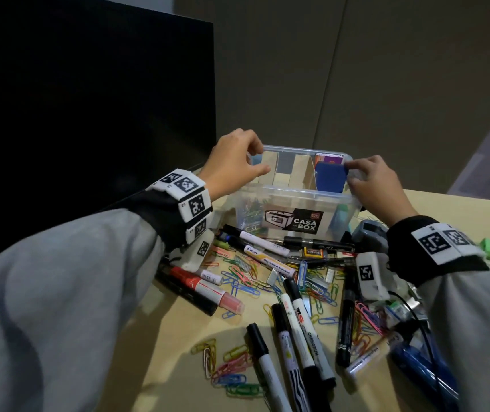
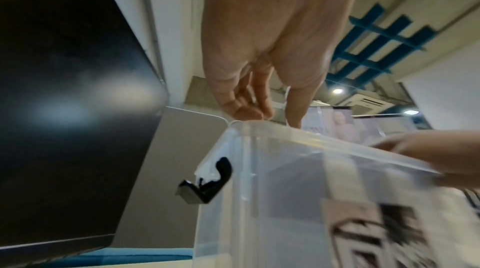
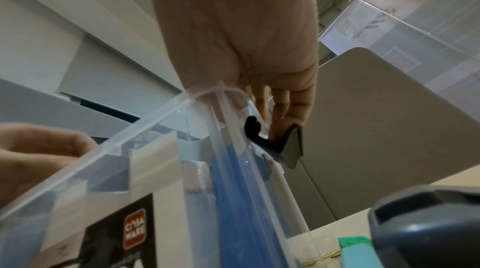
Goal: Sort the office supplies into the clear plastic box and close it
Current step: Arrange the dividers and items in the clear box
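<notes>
The clear plastic box [image 1: 291, 203] with a black "CASA BOX" label [image 1: 295, 222] stood on the pale wooden table [image 1: 178, 337], behind the scattered supplies. The left hand [image 1: 233, 162] pinched the box's far-left rim between thumb and fingers; the right hand [image 1: 376, 185] curled over the right rim. The head view alone showed the contents: 1 blue flat block [image 1: 331, 177], 1 purple-and-orange packet [image 1: 330, 158] and loose paper clips. Only the wrist views showed the 2 black side latches [image 2: 207, 182], 1 per side, both hanging unfastened. About 10 marker pens [image 1: 300, 331] lay on the table among coloured paper clips [image 1: 237, 379], too many to count.
</notes>
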`<state>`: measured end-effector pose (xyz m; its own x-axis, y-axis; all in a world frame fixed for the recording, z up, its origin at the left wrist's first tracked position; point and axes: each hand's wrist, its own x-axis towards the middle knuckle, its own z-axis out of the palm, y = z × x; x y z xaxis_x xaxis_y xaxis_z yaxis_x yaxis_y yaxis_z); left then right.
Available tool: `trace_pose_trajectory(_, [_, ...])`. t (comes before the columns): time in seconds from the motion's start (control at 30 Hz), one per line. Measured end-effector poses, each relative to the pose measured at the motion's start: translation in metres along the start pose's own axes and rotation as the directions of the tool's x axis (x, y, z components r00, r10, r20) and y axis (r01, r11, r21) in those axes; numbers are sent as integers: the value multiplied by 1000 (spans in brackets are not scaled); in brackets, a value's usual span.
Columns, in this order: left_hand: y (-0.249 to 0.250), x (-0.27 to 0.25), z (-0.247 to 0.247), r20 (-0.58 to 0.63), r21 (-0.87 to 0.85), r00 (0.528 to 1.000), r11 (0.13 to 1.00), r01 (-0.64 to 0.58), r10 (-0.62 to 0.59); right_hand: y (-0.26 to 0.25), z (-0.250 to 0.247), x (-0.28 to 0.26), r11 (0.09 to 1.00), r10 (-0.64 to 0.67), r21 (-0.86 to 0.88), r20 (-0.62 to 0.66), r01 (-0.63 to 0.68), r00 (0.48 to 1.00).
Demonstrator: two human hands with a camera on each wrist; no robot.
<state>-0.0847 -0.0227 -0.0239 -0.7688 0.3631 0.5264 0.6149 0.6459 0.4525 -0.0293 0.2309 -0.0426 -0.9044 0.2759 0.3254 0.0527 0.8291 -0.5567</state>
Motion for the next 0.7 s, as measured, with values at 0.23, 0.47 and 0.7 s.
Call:
trace_pose_trajectory(0.23, [10, -57, -5, 580, -127, 751, 945, -300, 316, -1, -1, -1, 1000, 5, 0, -8, -5, 1000])
trace_pose_trajectory(0.47, [-12, -84, 4, 797, 155, 598, 928, -339, 86, 0, 1, 0, 1000, 7, 16, -3, -7, 1000])
trace_pose_trajectory(0.7, [-6, -91, 18, 794, 221, 599, 866, -449, 108, 3, 1, 2, 1000, 8, 15, 4, -8, 1000])
